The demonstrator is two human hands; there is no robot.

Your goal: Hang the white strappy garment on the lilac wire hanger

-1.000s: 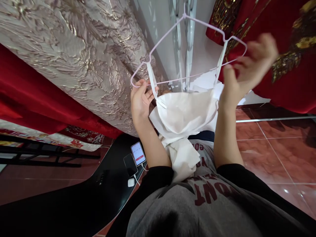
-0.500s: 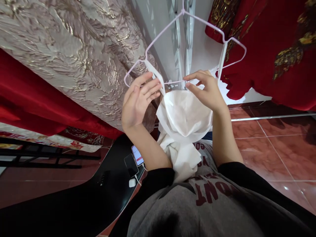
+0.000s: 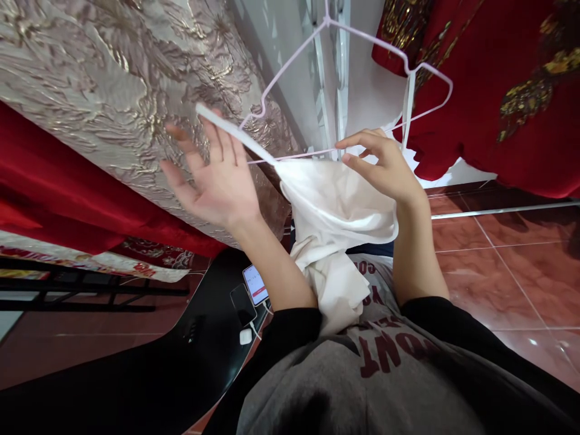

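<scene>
Clearly the white camisole (image 3: 335,205) is a light, limp thing. Its thin fabric sags and bunches under its own weight, and the lower part trails down onto the person's grey sweatshirt (image 3: 385,368). It hangs half on a pale pink wire hanger (image 3: 290,60), whose hook reaches up out of view by a metal rail (image 3: 341,66). One narrow strap (image 3: 410,99) sits in the hanger's right shoulder notch. The other strap (image 3: 235,136) is off the hanger and stretched out to the left.

The left hand (image 3: 212,181) is spread wide, palm up, with that loose strap lying across its fingers and not gripped. The right hand (image 3: 385,172) is narrowed to a pinch of forefinger and thumb on the camisole's top hem, right at the hanger's lower bar.

Such cloth is probably slippery and will slide off thin wire, so the straps and the hem are the sensible places to hold. The hanger itself looks springy and easily bent.

Around them hang an embossed beige-gold brocade (image 3: 113,84), a red velvet cloth (image 3: 49,181) and a red garment with gold embroidery (image 3: 507,96). Below is a glossy reddish tiled floor (image 3: 507,266). To the left a black glossy worktop (image 3: 172,368) carries two phones (image 3: 254,284) and a white charger (image 3: 245,336).
</scene>
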